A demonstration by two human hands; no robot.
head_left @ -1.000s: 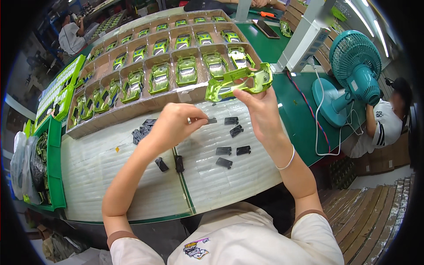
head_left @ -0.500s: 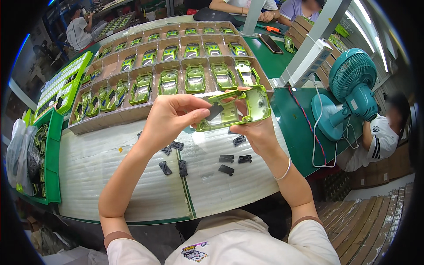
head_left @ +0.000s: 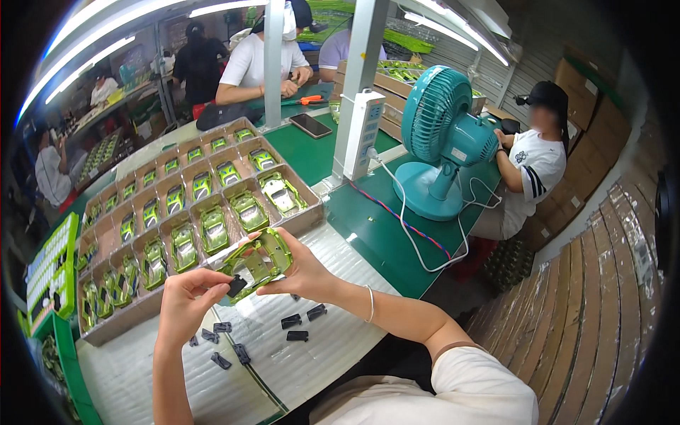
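Observation:
My right hand (head_left: 306,275) grips a shiny green toy car body shell (head_left: 281,253), its hollow underside and open window frames showing. Between thumb and fingertips, my left hand (head_left: 185,301) pinches a small black plastic part (head_left: 236,285) against the shell's near-left end. Whether the part is seated there, I cannot tell. Below the hands, several similar black parts (head_left: 297,336) lie scattered on the white foam sheet (head_left: 312,375). A divided cardboard tray (head_left: 134,312) just beyond holds rows of green car shells (head_left: 214,228), mostly one to a compartment.
To the right, a teal fan (head_left: 435,191) stands on the green tabletop beside a metal post with a white power strip (head_left: 365,134); cables trail there. A phone (head_left: 310,125) and orange-handled tool (head_left: 309,100) lie farther back. Green crates (head_left: 71,368) stand left. Other people sit around.
My view has swung up and to the right, so the hands and tray now appear lower and farther left. Both hands keep hold of the shell and the black part.

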